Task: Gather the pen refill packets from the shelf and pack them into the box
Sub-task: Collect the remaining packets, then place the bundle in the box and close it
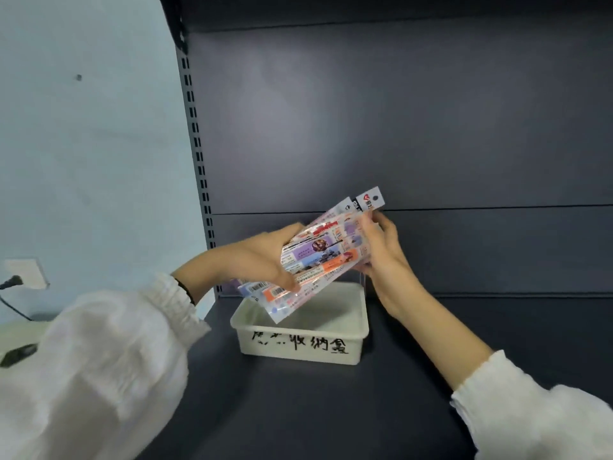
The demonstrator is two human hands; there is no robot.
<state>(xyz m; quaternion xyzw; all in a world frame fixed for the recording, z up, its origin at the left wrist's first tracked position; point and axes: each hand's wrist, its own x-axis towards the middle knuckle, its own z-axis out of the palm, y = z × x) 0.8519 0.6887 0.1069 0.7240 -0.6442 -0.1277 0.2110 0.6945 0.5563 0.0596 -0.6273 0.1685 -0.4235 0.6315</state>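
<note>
A stack of colourful pen refill packets (326, 250) is held tilted above a white plastic box (300, 348), its lower end over the box's left rim. My left hand (262, 260) grips the stack's lower left side. My right hand (381, 254) holds its upper right edge near the hang tabs. The box stands on the dark shelf board and has black handwritten characters on its front. What I can see of its inside is bare.
The dark shelf (464, 343) has a dark back panel and a slotted upright (199, 161) at its left. To the left is a pale wall with a socket and plug (23, 275). A dark object (18, 355) lies on a pale surface at the lower left.
</note>
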